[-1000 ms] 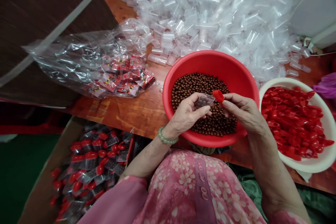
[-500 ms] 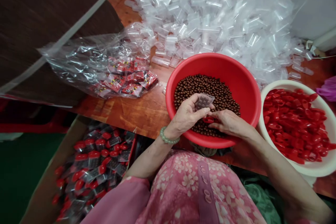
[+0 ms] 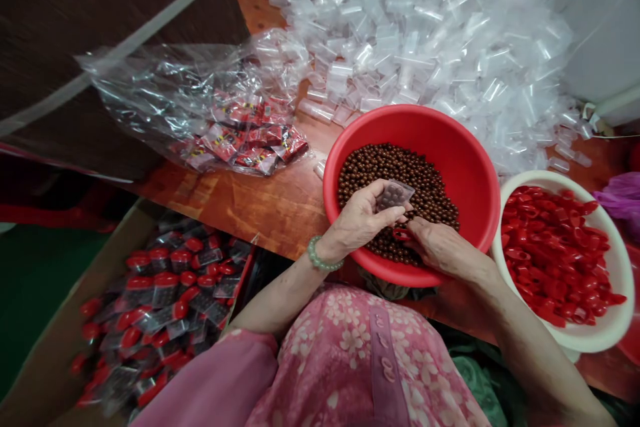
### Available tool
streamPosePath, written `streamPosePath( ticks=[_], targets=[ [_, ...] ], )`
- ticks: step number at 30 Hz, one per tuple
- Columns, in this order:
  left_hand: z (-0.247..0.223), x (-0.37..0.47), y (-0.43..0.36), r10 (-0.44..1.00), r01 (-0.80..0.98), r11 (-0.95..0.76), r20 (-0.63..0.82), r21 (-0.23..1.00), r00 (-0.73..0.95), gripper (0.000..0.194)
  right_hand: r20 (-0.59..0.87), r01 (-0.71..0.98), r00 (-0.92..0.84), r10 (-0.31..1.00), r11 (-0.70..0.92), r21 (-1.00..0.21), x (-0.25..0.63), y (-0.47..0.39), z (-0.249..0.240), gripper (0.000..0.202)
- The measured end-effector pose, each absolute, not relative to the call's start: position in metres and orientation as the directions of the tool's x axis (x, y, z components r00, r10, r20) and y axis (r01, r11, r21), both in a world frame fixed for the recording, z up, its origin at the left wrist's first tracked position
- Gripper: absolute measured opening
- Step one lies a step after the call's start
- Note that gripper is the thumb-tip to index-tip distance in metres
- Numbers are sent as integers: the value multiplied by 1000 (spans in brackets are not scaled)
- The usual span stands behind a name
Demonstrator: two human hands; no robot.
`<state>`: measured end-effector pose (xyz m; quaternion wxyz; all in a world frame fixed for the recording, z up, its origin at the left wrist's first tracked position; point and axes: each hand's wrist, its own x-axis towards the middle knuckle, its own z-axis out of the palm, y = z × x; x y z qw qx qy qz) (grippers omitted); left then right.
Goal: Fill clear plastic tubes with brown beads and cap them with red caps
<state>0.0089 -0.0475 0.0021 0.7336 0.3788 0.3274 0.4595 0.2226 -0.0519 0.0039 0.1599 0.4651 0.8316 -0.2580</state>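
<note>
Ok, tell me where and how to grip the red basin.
I'd take the red basin by its rounded rim on the left, coming from over the wooden tabletop. The rim should give an edge to hook over; the brown beads lie mostly toward that side, so the weight probably does too. On the right, the white bowl crowds the rim.

Your left hand is closed in a grip, back of the hand upward, left thumb extended to the right and left fingers curled opposite it. Your left forearm rises diagonally from the lower left, in line with the left wrist. Your right hand is palm down, right fingers bent and directed left, just beside the left thumb; their tips are partly hidden. Your right forearm slants in from the lower right.
</note>
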Motion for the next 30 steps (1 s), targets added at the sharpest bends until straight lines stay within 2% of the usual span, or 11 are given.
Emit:
streamPosePath(
  ticks=[3, 5, 7, 9, 14, 25, 30],
  targets=[
    [3, 9, -47, 923, -414, 279, -123, 866, 365, 30, -451, 861, -504, 737, 383, -336, 233, -43, 13, 20],
    [2, 9, -47, 920, -405, 275, -116, 872, 375, 29, -319, 821, -481, 817, 291, -491, 239, -36, 22, 21],
    [1, 10, -47, 916, -400, 267, -101, 877, 389, 29, -158, 701, -416, 895, 205, -683, 241, -30, 31, 20],
    [0, 10, -47, 916, -393, 249, -84, 885, 392, 28, -54, 590, -359, 932, 182, -786, 237, -25, 39, 17],
    [-4, 10, -47, 917, -319, 183, -45, 930, 396, 25, 3, 563, -440, 898, 279, -778, 219, -18, 52, 17],
    [-1, 6, -47, 877, -42, 6, 15, 999, 480, 16, -163, 577, -642, 749, 332, -746, 217, -11, 75, 26],
    [-1, 7, -47, 870, -52, 0, 26, 999, 492, 15, -210, 581, -643, 736, 291, -760, 224, -8, 73, 32]
  ],
)
